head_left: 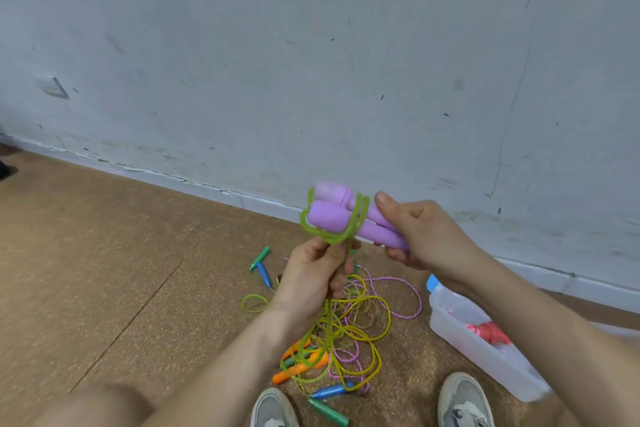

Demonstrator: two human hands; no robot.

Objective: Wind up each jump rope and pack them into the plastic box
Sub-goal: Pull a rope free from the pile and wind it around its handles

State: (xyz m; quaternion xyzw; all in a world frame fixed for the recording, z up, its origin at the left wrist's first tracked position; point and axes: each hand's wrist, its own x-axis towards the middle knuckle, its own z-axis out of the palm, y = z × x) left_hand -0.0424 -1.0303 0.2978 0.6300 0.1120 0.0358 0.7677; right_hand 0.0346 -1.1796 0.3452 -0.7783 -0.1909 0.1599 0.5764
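Looking down from the head view, I see the right hand [426, 236] curled tight round the two purple handles [346, 215], side by side, so they make one bundle. The left hand [311, 274] pinches the green rope [332, 234] just under them, and I think its closed fingers pull the loops snug round the handles. The rest of the rope hangs down to the pile of ropes [349, 333] on the floor [121, 270]. The plastic box [460, 333] sits near the right shoe [464, 399], easy to reach, with a red rope [488, 331] inside.

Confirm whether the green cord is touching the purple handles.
Touching. The head view shows the green cord wrapped around the purple handles, which the right hand grips.
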